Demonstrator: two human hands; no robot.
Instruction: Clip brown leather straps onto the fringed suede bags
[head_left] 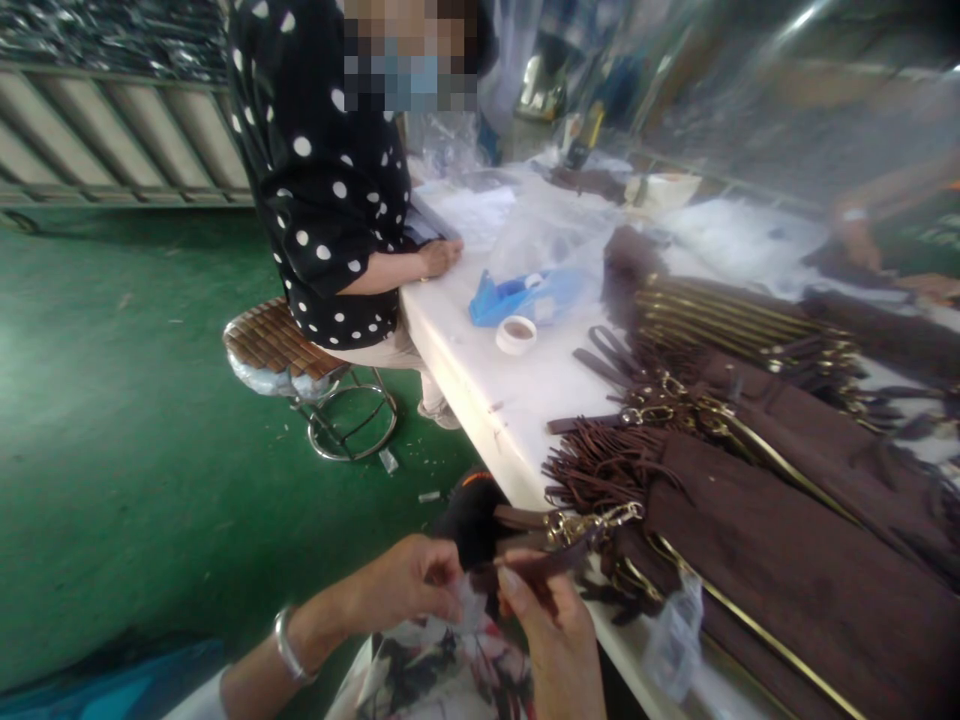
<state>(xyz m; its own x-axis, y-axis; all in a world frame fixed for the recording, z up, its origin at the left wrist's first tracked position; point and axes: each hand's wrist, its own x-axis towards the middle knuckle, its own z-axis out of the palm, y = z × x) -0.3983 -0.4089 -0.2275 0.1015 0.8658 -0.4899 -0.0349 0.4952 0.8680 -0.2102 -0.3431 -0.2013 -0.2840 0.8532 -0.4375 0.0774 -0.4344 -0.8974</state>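
Hands are met at six o'clock, low in the view. The left hand (409, 585) is closed in a fingertip pinch on a scrap of clear film (466, 600). The right hand (559, 630) is pinched shut on the near end of a brown strap (536, 562). The strap is held just off the edge of the counter (480, 370). Its long axis is laid toward two o'clock, with the gold clasp (592, 522) pointed at the fringed brown bags (787, 560). By judgement, the film is best handled with the strap kept taut and the pinch kept close to its tip. Farther off, toward twelve o'clock, a tape roll (516, 335) and a blue bag (517, 295) are laid near a seated person (322, 170).
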